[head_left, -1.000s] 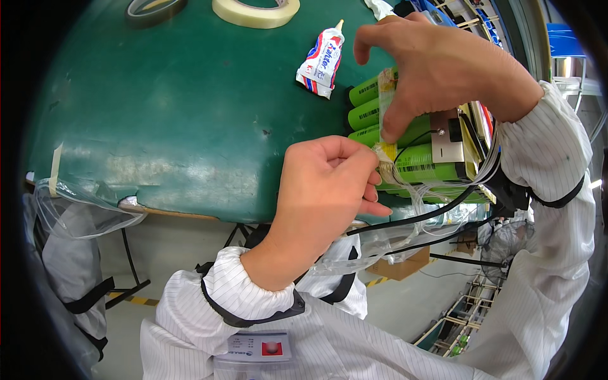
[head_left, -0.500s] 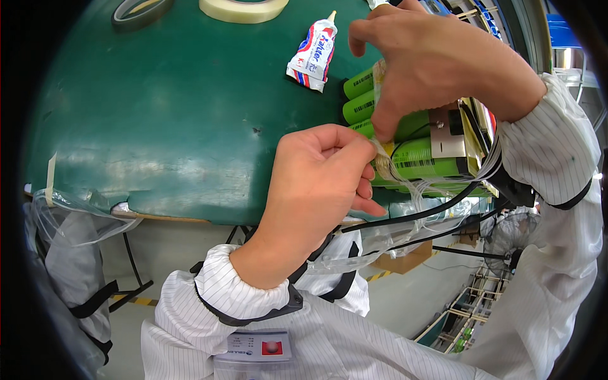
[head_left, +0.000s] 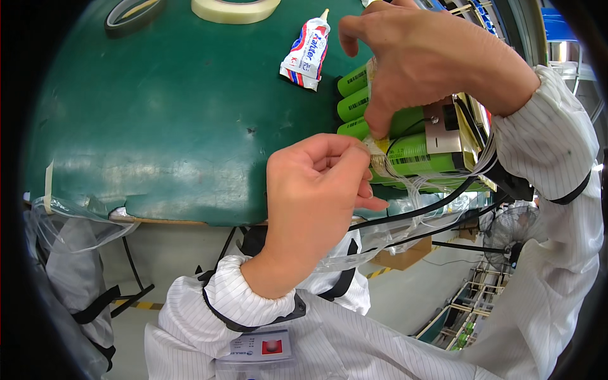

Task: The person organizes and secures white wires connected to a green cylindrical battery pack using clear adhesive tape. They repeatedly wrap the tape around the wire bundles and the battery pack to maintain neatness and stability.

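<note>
A pack of green cylindrical battery cells [head_left: 418, 152] lies at the table's right side, with a bundle of thin whitish wires [head_left: 415, 183] along its near side. My left hand [head_left: 320, 183] is closed in a pinch at the pack's near left corner, on the end of a translucent yellowish strip of tape [head_left: 378, 147] beside the wires. Arched over the pack, my right hand [head_left: 437, 60] has its fingers apart and its thumb pressed down on the tape just above the left fingertips. Some right fingertips are out of sight at the far side.
A white, red and blue glue tube [head_left: 306, 54] lies left of the pack on the green tabletop [head_left: 152, 126]. Two tape rolls, one cream [head_left: 235, 11] and one dark [head_left: 133, 16], sit at the far edge. Black cables [head_left: 418, 212] and clear plastic hang over the near edge.
Both hands keep nearly the same grip and place. The left wrist has turned slightly more upright, and the whole view has shifted a little.
</note>
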A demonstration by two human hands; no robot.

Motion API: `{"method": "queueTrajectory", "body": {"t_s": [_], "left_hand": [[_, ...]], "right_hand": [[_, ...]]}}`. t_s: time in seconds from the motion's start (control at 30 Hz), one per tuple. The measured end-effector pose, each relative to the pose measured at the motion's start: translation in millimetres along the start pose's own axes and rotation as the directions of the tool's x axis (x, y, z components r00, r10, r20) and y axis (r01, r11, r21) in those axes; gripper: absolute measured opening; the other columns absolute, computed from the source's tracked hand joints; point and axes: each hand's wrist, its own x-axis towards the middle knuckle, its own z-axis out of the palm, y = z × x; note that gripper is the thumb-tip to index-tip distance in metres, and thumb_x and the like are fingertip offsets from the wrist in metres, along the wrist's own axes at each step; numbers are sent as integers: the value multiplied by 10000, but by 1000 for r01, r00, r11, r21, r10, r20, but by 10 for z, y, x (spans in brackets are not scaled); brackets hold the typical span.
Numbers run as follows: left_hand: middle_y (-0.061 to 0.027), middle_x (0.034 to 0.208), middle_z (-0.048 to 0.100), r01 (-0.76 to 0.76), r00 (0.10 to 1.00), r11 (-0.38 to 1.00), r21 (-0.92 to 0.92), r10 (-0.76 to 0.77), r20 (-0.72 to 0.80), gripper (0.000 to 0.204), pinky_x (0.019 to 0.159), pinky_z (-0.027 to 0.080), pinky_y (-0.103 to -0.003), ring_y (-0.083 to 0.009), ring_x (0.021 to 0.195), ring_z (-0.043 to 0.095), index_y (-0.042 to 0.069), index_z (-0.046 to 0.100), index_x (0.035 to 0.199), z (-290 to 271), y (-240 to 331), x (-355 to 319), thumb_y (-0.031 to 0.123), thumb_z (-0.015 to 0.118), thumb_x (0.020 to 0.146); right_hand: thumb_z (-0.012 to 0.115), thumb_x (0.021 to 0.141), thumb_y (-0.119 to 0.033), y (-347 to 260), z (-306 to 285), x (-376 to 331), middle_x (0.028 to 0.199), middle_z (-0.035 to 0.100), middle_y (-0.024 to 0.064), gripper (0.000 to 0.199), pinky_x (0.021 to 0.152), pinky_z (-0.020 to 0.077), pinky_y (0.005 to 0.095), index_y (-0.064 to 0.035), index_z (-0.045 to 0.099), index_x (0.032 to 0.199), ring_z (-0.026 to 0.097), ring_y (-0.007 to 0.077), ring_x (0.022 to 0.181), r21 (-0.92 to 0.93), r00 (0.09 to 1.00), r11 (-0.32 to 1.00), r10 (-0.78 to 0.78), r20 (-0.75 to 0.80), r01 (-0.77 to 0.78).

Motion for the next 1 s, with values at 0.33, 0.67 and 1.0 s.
{"method": "queueTrajectory", "body": {"t_s": [0.33, 0.67, 1.0], "left_hand": [[-111, 781, 606, 53, 997, 995, -81, -57, -55, 168, 650, 634, -420, -172, 652, 608, -79, 631, 923, 66, -19, -87, 74, 571, 885], [-119, 739, 597, 278, 946, 929, 245, -309, 101, 264, 540, 601, -352, -215, 606, 661, -67, 582, 899, -14, 355, 172, 194, 617, 884], [-124, 702, 611, 103, 985, 961, 257, -135, 111, 191, 515, 588, -334, -215, 561, 652, -82, 591, 836, -73, 270, 153, 100, 577, 890]], "right_hand": [[827, 625, -419, -27, -27, -12, 1289, 560, 204, 783, 1004, 411, 559, -35, 583, 1263, 453, 392, 1263, -25, 1000, 1000, 18, 20, -17], [872, 483, -267, 72, 52, 106, 1144, 596, 148, 778, 737, 604, 433, -50, 580, 1171, 526, 321, 1149, 83, 1000, 997, 11, -14, -10], [864, 433, -294, 107, 191, 141, 1160, 596, 128, 804, 849, 529, 466, -64, 592, 1154, 506, 330, 1173, -71, 988, 997, -13, -153, 2]]}}
